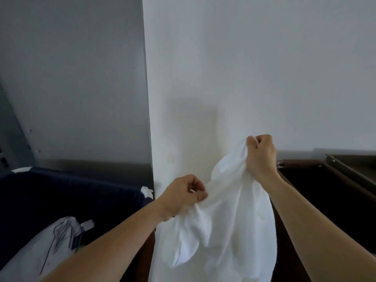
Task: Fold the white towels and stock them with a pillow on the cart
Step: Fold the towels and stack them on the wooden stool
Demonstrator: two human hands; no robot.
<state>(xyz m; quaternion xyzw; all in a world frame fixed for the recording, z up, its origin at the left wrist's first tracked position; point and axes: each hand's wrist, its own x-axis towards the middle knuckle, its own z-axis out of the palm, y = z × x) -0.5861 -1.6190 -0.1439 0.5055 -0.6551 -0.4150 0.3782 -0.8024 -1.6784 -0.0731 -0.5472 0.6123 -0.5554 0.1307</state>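
One white towel (221, 216) is hanging bunched in the air, its top edge pinched by the left hand (181, 195) and clenched higher up in the right hand (261, 157). Left of that grip a pillow (40, 247) is lying in a dark blue bin (67, 192); right of it a dark cart (329, 188) is standing open. A white wall (254, 68) is rising just behind.

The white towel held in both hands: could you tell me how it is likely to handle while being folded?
The white towel probably stays floppy: it sags in folds below the left hand and right hand. Likely light, since pinches hold it up.
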